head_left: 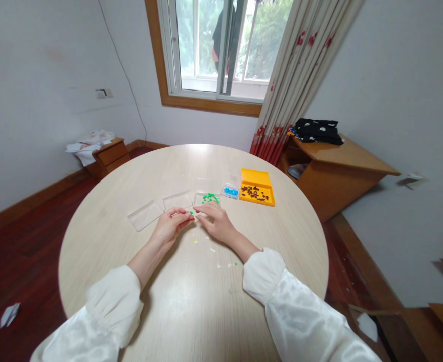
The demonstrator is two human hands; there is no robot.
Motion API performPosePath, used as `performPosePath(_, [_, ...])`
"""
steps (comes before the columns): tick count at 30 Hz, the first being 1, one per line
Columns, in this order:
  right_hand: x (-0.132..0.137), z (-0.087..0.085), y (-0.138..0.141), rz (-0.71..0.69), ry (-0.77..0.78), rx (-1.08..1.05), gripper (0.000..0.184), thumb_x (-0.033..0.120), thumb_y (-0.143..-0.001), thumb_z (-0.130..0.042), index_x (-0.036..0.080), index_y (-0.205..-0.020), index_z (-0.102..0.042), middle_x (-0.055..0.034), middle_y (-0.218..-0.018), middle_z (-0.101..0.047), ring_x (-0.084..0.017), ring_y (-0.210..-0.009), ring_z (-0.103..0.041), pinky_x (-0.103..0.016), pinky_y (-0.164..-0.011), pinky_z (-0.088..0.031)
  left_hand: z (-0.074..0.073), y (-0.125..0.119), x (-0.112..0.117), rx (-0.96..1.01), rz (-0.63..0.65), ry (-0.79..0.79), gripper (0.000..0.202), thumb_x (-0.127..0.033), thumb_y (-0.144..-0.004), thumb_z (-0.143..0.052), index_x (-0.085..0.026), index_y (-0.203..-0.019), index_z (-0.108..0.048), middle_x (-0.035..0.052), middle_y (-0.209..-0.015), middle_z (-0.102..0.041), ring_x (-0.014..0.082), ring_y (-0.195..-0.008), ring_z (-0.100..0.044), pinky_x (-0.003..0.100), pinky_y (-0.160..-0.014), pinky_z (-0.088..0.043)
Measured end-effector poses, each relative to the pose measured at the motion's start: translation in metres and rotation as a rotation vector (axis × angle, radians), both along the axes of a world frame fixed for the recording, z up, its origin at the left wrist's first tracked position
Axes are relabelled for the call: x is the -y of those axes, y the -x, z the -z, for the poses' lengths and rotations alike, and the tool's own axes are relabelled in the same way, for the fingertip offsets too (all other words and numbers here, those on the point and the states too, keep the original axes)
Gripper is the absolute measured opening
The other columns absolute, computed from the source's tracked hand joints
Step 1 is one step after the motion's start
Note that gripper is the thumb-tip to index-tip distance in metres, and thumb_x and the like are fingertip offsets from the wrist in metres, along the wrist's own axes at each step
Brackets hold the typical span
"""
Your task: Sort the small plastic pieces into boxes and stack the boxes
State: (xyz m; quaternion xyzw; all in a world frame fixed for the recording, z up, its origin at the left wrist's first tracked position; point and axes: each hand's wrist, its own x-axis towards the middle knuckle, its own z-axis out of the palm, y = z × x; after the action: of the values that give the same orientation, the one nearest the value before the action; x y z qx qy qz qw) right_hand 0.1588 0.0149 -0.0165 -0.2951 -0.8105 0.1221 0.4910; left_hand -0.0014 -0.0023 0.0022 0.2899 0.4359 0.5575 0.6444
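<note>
left hand (168, 229) pinching a green piece (191, 213)!
right hand (218, 223) half open just beside; green bits (210, 198) in the clear tray (197, 198) beyond.

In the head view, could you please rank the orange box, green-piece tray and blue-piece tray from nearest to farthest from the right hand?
1. Green-piece tray, beyond the right hand.
2. Blue-piece tray, farther right.
3. Orange box, rightmost of the three.

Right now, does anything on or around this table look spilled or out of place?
Yes. A lone green piece and some pale bits lie loose on the tabletop, while other green pieces sit in a clear tray. A white scrap also lies on the floor.
</note>
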Motion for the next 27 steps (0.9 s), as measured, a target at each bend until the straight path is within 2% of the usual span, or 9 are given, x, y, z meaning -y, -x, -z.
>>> performPosePath(3, [0.003,-0.002,0.002,-0.057,-0.014,0.049,0.020,0.020,-0.085,-0.056,0.022,-0.101,-0.067,-0.0054,-0.088,-0.071,-0.017,-0.082,-0.060,-0.035,-0.081,-0.046,0.000,-0.001,0.002,-0.029,0.045,0.000,0.024,-0.007,-0.056,-0.075,-0.012,-0.064,-0.053,0.0032,-0.059,-0.067,0.0105,-0.057,-0.063,0.022,-0.066,-0.053])
performPosePath(9, [0.004,-0.001,0.002,-0.005,0.029,0.035,0.013,0.019,-0.083,-0.056,0.021,-0.087,-0.069,-0.0039,-0.078,-0.069,-0.016,-0.076,-0.059,-0.032,-0.076,-0.047,-0.004,-0.002,0.005,-0.048,0.103,0.038,0.024,-0.008,-0.054,-0.075,-0.012,-0.067,-0.055,0.0041,-0.060,-0.066,0.0100,-0.057,-0.062,0.022,-0.064,-0.051])
performPosePath(14, [-0.006,0.005,-0.006,0.162,0.102,-0.051,0.010,0.018,-0.079,-0.058,0.019,-0.081,-0.068,-0.0042,-0.078,-0.069,-0.017,-0.079,-0.060,-0.031,-0.076,-0.048,-0.005,-0.003,0.006,-0.108,0.072,0.001,0.020,-0.017,-0.055,-0.074,-0.012,-0.069,-0.060,-0.0005,-0.060,-0.061,0.0078,-0.054,-0.055,0.022,-0.060,-0.046])
performPosePath(17, [-0.019,0.011,-0.015,0.299,0.159,-0.129,0.011,0.019,-0.078,-0.058,0.019,-0.080,-0.068,-0.0051,-0.080,-0.069,-0.018,-0.079,-0.061,-0.032,-0.076,-0.048,-0.002,-0.006,0.007,-0.310,0.094,-0.129,0.016,-0.024,-0.059,-0.071,-0.013,-0.068,-0.064,-0.0012,-0.059,-0.058,0.0078,-0.054,-0.049,0.021,-0.054,-0.039])
performPosePath(20, [-0.030,0.016,-0.022,0.381,0.234,-0.195,0.015,0.024,-0.079,-0.056,0.018,-0.085,-0.069,-0.0061,-0.084,-0.071,-0.020,-0.082,-0.062,-0.035,-0.078,-0.049,0.001,-0.012,0.012,-0.569,0.202,-0.310,0.013,-0.027,-0.067,-0.063,-0.014,-0.070,-0.066,0.0021,-0.065,-0.060,0.0116,-0.061,-0.051,0.025,-0.060,-0.040])
performPosePath(23, [-0.036,0.020,-0.024,0.386,0.285,-0.217,0.024,0.027,-0.082,-0.053,0.018,-0.098,-0.069,-0.0087,-0.096,-0.071,-0.021,-0.092,-0.063,-0.037,-0.084,-0.048,0.002,-0.018,0.022,-0.805,0.373,-0.564,0.017,-0.023,-0.074,-0.054,-0.015,-0.075,-0.068,0.0057,-0.076,-0.059,0.0156,-0.073,-0.052,0.031,-0.072,-0.043])
performPosePath(27, [-0.037,0.024,-0.025,0.378,0.325,-0.218,0.031,0.028,-0.086,-0.048,0.020,-0.110,-0.066,-0.0087,-0.105,-0.069,-0.021,-0.102,-0.060,-0.038,-0.090,-0.046,-0.004,-0.024,0.041,-1.056,0.717,-0.862,0.038,-0.013,-0.074,-0.047,-0.023,-0.102,-0.069,0.0067,-0.096,-0.051,0.0196,-0.097,-0.046,0.039,-0.091,-0.038])
